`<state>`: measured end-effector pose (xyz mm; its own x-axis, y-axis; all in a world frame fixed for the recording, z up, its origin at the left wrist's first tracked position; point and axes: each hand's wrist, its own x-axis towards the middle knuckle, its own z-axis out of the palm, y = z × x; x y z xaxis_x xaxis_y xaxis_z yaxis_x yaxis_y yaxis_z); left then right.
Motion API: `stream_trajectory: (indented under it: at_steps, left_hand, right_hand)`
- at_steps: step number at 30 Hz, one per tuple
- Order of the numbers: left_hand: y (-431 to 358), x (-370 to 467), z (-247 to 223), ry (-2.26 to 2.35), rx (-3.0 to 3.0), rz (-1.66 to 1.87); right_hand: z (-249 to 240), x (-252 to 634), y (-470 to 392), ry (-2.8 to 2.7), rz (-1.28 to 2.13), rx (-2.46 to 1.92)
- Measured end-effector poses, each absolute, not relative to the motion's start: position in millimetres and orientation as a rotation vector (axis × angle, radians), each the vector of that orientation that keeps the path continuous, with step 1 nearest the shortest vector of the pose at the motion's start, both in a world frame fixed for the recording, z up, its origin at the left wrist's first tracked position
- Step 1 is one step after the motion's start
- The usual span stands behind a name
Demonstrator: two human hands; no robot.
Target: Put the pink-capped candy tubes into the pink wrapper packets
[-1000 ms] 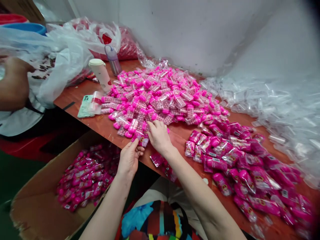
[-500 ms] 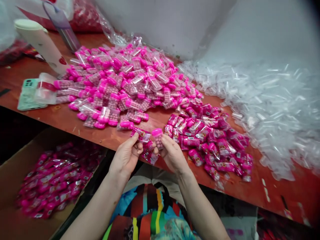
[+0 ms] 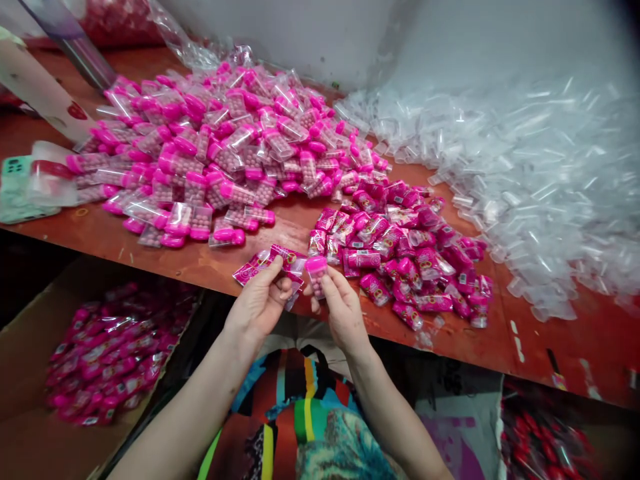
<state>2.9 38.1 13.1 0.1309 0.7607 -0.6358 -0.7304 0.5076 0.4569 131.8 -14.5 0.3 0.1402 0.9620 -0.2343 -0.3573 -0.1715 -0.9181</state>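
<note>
Between its thumb and fingers my right hand (image 3: pixel 344 308) grips a small clear candy bottle (image 3: pixel 316 275) with a pink cap and pink beads inside. My left hand (image 3: pixel 260 300), closed, pinches a printed pink wrapper sleeve (image 3: pixel 289 259) just left of the bottle. More pink wrapper film (image 3: pixel 249 267) lies at the table edge by the left fingers. Beyond both hands spreads a heap of pink-capped bottles (image 3: pixel 235 147). To the right of the right hand is a smaller pile of wrapped pink bottles (image 3: pixel 400 250).
Clear empty plastic tubes (image 3: pixel 500 173) are heaped at the right along the wall. A cardboard box (image 3: pixel 25 373) of wrapped bottles stands below the table (image 3: pixel 165 263) at left. A phone (image 3: pixel 17 190), a clear container (image 3: pixel 53 177) and two drink bottles sit at the left end.
The view has shifted slightly, so the table piles appear further left and higher. The wrapper and the candy bottle stay in the hands, close together; more wrapper film shows beside the left fingers.
</note>
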Motion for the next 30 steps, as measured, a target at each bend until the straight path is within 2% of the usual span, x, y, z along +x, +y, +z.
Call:
stream_trajectory:
  at_steps: [16,25,30]
  left_hand:
    - [34.5,21.9,14.9,0.94,0.04,1.047]
    - [28.7,28.5,11.0,0.958,0.077,1.065]
    - [24.8,29.7,10.6,0.971,0.114,1.071]
  right_hand:
    - [3.4,155.4,-30.9,-0.622,1.48,-1.099]
    - [-3.9,150.3,-39.5,-1.11,0.829,-1.479]
    - [-3.7,147.0,-39.8,-1.268,0.65,-1.57]
